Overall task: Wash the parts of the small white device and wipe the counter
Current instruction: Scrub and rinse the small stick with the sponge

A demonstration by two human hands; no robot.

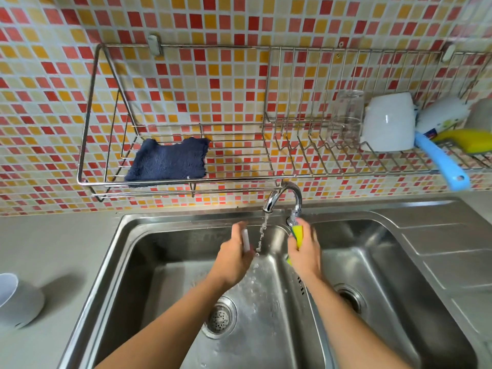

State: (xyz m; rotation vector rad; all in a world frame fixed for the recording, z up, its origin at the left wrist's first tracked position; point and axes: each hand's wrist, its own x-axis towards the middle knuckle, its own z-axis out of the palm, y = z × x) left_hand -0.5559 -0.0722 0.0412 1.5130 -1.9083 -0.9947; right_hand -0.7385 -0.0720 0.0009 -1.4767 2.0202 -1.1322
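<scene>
We are gripping the slim white plastic part (246,239) upright in our left hand (234,258), just left of the stream, while our right hand (306,251) is gripping the yellow sponge (297,235).

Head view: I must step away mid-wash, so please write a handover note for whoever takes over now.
Left hand grips a small white part beside the stream from the tap, over the left basin.
Right hand grips the yellow sponge near the tap's base.
A white rounded piece, likely the device body, sits on the counter, far left; a blue cloth lies on the wall rack.
Done: nothing visibly finished.
Left: scrub and rinse the part, wash the rest, wipe the counter.
</scene>
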